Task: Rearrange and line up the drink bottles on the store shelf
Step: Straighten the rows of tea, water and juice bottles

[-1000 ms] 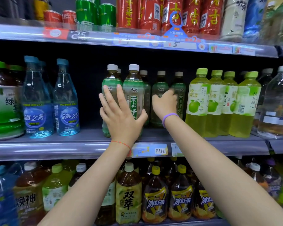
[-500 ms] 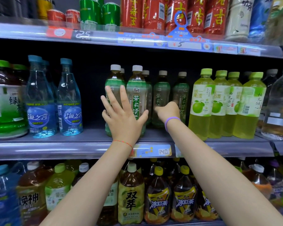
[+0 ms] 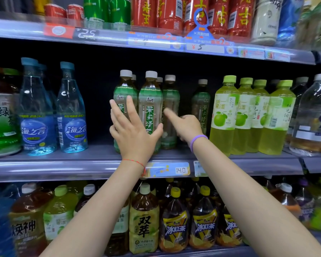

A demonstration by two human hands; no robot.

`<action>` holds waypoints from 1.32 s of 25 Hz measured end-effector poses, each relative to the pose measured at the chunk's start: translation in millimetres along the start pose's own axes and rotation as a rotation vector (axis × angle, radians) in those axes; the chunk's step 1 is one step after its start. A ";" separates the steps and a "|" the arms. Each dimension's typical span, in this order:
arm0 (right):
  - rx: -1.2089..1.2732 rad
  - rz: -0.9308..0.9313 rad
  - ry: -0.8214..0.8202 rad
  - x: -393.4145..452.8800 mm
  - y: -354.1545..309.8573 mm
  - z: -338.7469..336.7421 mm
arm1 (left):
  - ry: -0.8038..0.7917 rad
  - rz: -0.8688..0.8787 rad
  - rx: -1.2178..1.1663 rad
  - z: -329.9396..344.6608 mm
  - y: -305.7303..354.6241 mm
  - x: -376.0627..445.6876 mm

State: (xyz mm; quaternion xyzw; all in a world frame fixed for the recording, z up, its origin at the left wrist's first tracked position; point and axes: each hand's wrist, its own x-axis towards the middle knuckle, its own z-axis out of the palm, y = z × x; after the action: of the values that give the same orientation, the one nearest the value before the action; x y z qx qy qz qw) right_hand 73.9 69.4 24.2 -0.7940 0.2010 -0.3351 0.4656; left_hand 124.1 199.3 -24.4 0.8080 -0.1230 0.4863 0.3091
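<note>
Several green-labelled jasmine tea bottles with white caps stand mid-shelf. My left hand (image 3: pixel 134 132) lies flat with fingers spread against the two front bottles: the left front bottle (image 3: pixel 125 89) and the second front bottle (image 3: pixel 150 106), my thumb beside the second. A third tea bottle (image 3: pixel 170 108) stands close against the second. My right hand (image 3: pixel 186 127) is beside it, index finger stretched out and touching its side, other fingers curled. Another tea bottle (image 3: pixel 200 106) stands further back to the right, across a gap.
Blue water bottles (image 3: pixel 71 117) stand left of a dark gap. Yellow-green apple drink bottles (image 3: pixel 224 115) line the right. The grey shelf edge (image 3: pixel 72 164) carries a price tag (image 3: pixel 181 170). Red bottles and cans fill the shelf above, and large tea bottles (image 3: pixel 144 219) fill the shelf below.
My right hand drew a back-row tea bottle forward and left, up against the second front bottle, then let go of it and now only points at it. My left hand stayed on the front bottles.
</note>
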 end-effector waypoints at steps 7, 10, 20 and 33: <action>-0.174 -0.062 0.428 9.1 1.4 3.2 | -0.006 -0.007 -0.023 -2.6 1.3 -1.3; -0.109 0.108 0.423 30.0 4.9 5.6 | 0.001 -0.008 -0.035 -3.5 1.2 -1.3; -0.027 0.235 0.271 48.8 3.6 10.8 | -0.004 0.006 -0.032 -3.2 0.7 -1.9; 0.061 -0.243 0.305 -32.7 -6.1 3.5 | 0.171 0.381 -0.200 -13.5 11.5 -9.9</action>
State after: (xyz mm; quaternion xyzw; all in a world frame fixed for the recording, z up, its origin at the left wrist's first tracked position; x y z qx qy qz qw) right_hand 53.7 95.1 17.0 -0.7379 0.1617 -0.5113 0.4098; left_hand 103.8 197.7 -24.1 0.6914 -0.2942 0.5878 0.2998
